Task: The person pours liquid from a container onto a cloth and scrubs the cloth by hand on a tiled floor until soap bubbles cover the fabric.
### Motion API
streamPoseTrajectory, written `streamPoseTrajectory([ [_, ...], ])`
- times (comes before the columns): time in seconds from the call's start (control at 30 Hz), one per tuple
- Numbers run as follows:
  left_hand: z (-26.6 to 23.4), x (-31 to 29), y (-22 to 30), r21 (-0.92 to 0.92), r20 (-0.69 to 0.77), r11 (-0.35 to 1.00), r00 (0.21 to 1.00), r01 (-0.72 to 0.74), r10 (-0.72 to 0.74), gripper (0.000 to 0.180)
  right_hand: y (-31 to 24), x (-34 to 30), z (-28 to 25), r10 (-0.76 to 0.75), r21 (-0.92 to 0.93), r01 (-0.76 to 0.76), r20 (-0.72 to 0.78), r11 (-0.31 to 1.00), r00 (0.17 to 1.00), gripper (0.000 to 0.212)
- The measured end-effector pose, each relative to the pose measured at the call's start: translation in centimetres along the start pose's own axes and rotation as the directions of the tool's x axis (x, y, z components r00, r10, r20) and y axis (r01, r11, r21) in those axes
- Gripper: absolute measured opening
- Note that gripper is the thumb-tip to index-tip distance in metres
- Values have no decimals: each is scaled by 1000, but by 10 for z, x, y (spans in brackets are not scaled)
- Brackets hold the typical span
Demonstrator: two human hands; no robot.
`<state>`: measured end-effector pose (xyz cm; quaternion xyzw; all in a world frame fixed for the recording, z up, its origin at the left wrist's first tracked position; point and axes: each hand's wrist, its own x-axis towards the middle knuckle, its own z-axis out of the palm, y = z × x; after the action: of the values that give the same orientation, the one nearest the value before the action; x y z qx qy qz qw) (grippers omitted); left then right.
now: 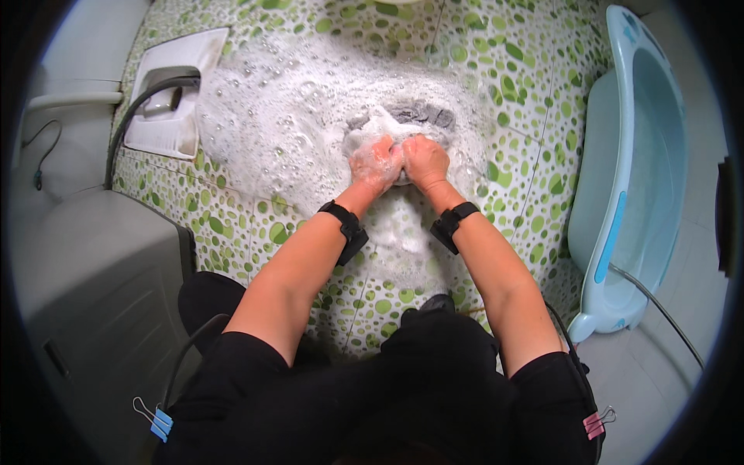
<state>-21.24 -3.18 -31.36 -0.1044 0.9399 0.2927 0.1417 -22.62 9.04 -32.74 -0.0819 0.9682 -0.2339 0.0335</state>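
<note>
Sudsy gray cloth [422, 114] on pebble-print tile floor [535, 182], left of baby bathtub [601, 155]; left hand [375, 161] and right hand [425, 161] both clenched on it. Slick foam [267, 116], also left of the bathtub, could make the cloth slip loose.

1. Cloth [422, 115]: wet, rumpled fabric, rough-looking.
2. Foam [271, 108]: wet, bubbly, shiny in spots.
3. Floor [535, 167]: smooth, glossy tile.
4. Bathtub [600, 147]: smooth plastic with a soft sheen.
5. Squat toilet [190, 58]: glossy, ceramic-looking.
6. Grey box [108, 263]: matt, plastic-looking panels.
7. Shirt [349, 403]: matt cloth.
8. Wristbands [350, 229]: mostly matt.
9. Blue clip [161, 424]: smooth, with shiny metal wire handles.
</note>
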Motion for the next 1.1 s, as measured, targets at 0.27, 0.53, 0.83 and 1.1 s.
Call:
streamPoseTrajectory([
  [0.27,-43,-8,-4,5,-58,999,998,-33,33,95,74,45,-42,289,250,-305,98,919,952,48],
  [0.53,4,-39,-3,20,-381,975,900,-223,214,85,-32,18,-59,-14,579,-141,255,803,967,55],
  [0.83,102,-112,-70,251,-172,929,932,-272,319,64,-14,-111,9,-144,-54,135,-212,989,967,35],
  [1.1,20,-31,-35,-242,225,908,930,342,-291,57,-7,-12,3,133,29,-140,160,990,978,35],
])
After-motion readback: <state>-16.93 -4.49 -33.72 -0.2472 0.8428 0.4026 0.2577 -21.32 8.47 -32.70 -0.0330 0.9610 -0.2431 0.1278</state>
